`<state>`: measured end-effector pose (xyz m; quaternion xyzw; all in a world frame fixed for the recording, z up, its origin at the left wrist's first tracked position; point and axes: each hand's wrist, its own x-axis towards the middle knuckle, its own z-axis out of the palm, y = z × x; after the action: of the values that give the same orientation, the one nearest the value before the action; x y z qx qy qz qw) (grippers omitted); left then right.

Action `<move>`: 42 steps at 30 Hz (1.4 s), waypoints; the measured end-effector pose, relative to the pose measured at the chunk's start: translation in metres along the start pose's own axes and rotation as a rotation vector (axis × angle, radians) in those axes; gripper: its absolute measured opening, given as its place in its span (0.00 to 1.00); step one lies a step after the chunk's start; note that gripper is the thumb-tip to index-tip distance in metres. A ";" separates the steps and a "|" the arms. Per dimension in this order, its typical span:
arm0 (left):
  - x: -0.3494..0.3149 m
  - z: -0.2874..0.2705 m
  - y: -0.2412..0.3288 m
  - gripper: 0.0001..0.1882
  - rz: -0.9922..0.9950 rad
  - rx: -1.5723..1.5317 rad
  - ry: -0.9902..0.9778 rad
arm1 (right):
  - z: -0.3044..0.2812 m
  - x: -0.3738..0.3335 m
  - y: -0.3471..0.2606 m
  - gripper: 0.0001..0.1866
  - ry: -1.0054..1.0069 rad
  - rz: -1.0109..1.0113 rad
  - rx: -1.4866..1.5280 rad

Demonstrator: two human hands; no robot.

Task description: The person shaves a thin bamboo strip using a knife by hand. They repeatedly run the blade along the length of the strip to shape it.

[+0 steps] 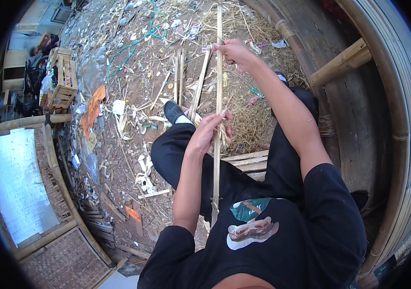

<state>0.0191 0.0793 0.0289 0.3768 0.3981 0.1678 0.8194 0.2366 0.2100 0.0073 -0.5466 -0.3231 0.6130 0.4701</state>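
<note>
A long pale bamboo strip [219, 91] runs from the far edge of the view down between my legs to my waist. My left hand [206, 134] is closed round it at about knee height, with thin curled fibres showing beneath the fingers. Farther along, my right hand [236, 54] pinches the same strip between thumb and fingers, its arm stretched out. Whether either hand also holds a small tool is hidden. Beside the strip, more split bamboo pieces [200, 84] lean near my left shoe [172, 111].
Pale shavings [246, 120] heap between my feet. Litter and an orange scrap [92, 110] cover the dirt on the left. A wooden crate [63, 79] stands far left near another person [46, 43]. Woven bamboo panels [63, 260] flank the left, bamboo poles [342, 62] the right.
</note>
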 end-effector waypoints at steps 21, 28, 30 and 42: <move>-0.007 0.019 -0.036 0.16 0.043 0.214 0.574 | 0.002 -0.028 -0.004 0.23 0.118 -0.127 -0.870; 0.003 0.009 -0.047 0.19 0.023 0.275 0.612 | 0.012 -0.051 0.031 0.16 -0.209 -0.313 -0.772; 0.004 0.009 -0.050 0.20 0.065 0.287 0.590 | 0.017 -0.057 0.036 0.17 -0.197 -0.341 -0.839; 0.009 0.000 -0.058 0.26 0.027 0.407 0.614 | 0.015 -0.046 0.062 0.21 -0.116 -0.641 -0.793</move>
<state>0.0236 0.0461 -0.0191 0.4694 0.6457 0.2014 0.5676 0.2061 0.1476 -0.0295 -0.5214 -0.7078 0.2977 0.3721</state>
